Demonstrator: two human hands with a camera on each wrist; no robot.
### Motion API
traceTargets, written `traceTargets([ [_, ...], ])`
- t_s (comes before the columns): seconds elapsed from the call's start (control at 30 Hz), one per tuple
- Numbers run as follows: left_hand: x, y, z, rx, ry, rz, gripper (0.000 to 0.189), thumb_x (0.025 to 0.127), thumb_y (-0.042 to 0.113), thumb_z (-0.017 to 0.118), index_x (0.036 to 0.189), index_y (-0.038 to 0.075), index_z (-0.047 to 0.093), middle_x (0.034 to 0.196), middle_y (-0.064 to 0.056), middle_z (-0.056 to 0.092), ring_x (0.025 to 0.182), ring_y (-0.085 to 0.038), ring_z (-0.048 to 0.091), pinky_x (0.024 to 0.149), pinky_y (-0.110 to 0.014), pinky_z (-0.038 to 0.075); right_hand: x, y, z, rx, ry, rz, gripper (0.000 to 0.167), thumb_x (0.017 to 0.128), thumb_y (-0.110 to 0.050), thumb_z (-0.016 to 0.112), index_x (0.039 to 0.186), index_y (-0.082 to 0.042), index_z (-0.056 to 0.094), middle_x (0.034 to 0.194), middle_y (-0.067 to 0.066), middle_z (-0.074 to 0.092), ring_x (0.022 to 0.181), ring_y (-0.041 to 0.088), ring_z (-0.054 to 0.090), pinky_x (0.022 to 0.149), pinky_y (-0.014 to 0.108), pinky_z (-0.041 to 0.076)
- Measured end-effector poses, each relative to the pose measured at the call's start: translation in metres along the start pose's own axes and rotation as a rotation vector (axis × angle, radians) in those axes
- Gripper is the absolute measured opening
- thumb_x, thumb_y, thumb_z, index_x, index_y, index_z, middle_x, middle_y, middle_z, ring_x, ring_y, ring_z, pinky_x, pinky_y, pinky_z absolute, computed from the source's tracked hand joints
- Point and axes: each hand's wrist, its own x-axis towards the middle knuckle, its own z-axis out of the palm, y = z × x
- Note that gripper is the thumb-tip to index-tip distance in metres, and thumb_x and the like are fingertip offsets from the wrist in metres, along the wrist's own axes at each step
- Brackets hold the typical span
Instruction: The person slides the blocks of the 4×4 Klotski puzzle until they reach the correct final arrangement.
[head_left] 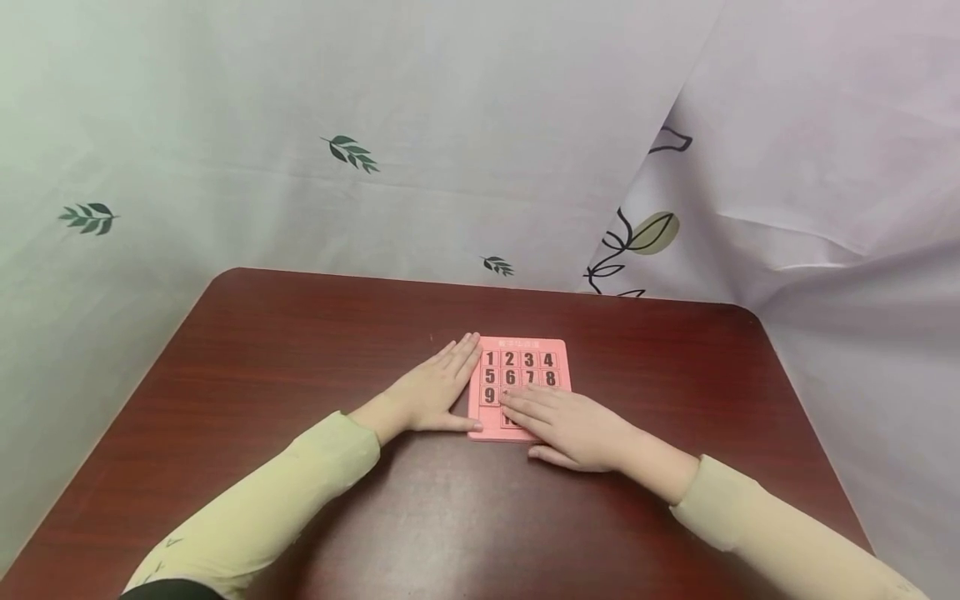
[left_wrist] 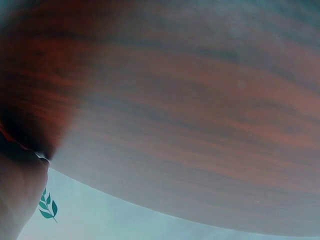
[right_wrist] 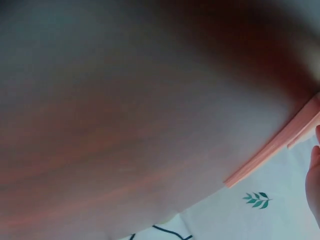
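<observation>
A pink sliding number puzzle [head_left: 474, 402] lies flat on the table, its black numerals facing me upright. Tiles 1 to 9 are readable in rows; lower tiles are partly hidden under the right fingers, and a bare gap shows below the 9. My left hand [head_left: 431, 393] lies along the puzzle's left edge, fingers straight, thumb stretched to its lower left corner. Across the lower right tiles rests my right hand [head_left: 581, 427], fingers extended, fingertips near the 9 tile [head_left: 490, 396]. The right wrist view catches the puzzle's side edge [right_wrist: 272, 149] and part of a hand [right_wrist: 313, 187].
The dark red wooden table [head_left: 300, 350] has rounded far corners. Behind and beside it hangs a pale curtain [head_left: 420, 100] with leaf prints. In the left wrist view, mostly blurred table surface [left_wrist: 190, 110] shows.
</observation>
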Motion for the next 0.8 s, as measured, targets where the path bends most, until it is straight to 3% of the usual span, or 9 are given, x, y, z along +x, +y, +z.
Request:
traceTargets([
  [0.23,-0.001,0.000,-0.001,0.020,-0.003,-0.013,0.124,0.091,0.078,0.060,0.166,-0.010,0.015,0.176,-0.029,0.007,0.167,-0.039,0.011,0.137,-0.047,0.018,-0.018,-0.004,0.005,-0.052,0.016,-0.025,0.065,0.105,-0.043,0.062,0.158,-0.007,0.050,0.163,0.007,0.053,0.151,0.026,0.052,0.122,0.043,0.046],
  [0.63,-0.001,0.000,-0.001,0.008,-0.004,0.001,0.120,0.094,0.076,0.058,0.165,-0.011,0.015,0.176,-0.030,0.007,0.166,-0.040,0.010,0.137,-0.047,0.017,0.011,-0.012,0.002,-0.043,-0.023,-0.066,0.065,0.107,-0.044,0.058,0.159,-0.006,0.048,0.165,0.007,0.050,0.154,0.024,0.048,0.126,0.041,0.043],
  [0.8,0.001,0.000,0.000,0.014,-0.006,0.003,0.120,0.094,0.075,0.058,0.165,-0.011,0.014,0.176,-0.029,0.006,0.167,-0.040,0.009,0.137,-0.047,0.017,0.006,-0.009,0.002,-0.023,-0.014,-0.044,0.065,0.106,-0.044,0.060,0.159,-0.007,0.049,0.165,0.007,0.051,0.153,0.025,0.048,0.126,0.042,0.043],
])
